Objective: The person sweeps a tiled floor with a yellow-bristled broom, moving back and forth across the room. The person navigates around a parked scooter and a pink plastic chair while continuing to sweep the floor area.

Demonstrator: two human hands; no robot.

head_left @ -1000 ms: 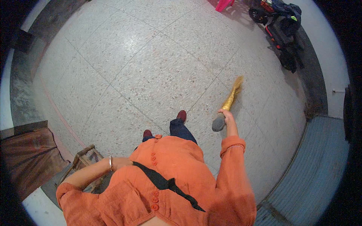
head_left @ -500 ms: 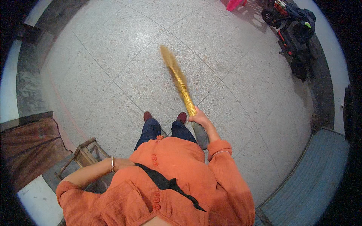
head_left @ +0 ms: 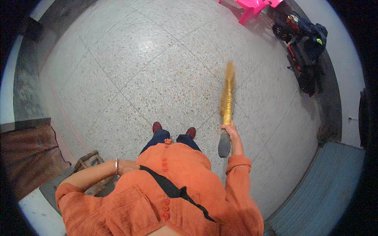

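My right hand (head_left: 231, 129) is closed round the handle of a broom (head_left: 227, 112). The broom has a gold-banded grip, a dark grey butt end below my hand and tan bristles, smeared by motion, reaching away over the speckled floor (head_left: 165, 82). It is held out to the right of my feet. My left hand (head_left: 128, 166) rests against the waist of my orange shirt beside a black strap (head_left: 165, 185). Its fingers are hidden, so their state does not show.
A pink plastic chair (head_left: 252, 8) is at the far right, near a toy ride-on motorbike (head_left: 303, 51) along the wall. A blue ridged surface (head_left: 319, 185) lies at the near right. At the left are a wooden stool (head_left: 92, 159) and a brown cloth (head_left: 33, 153).
My right hand has carried the broom to the right, and its bristles have swung from ahead of my feet toward the right. My left hand stays at my waist.
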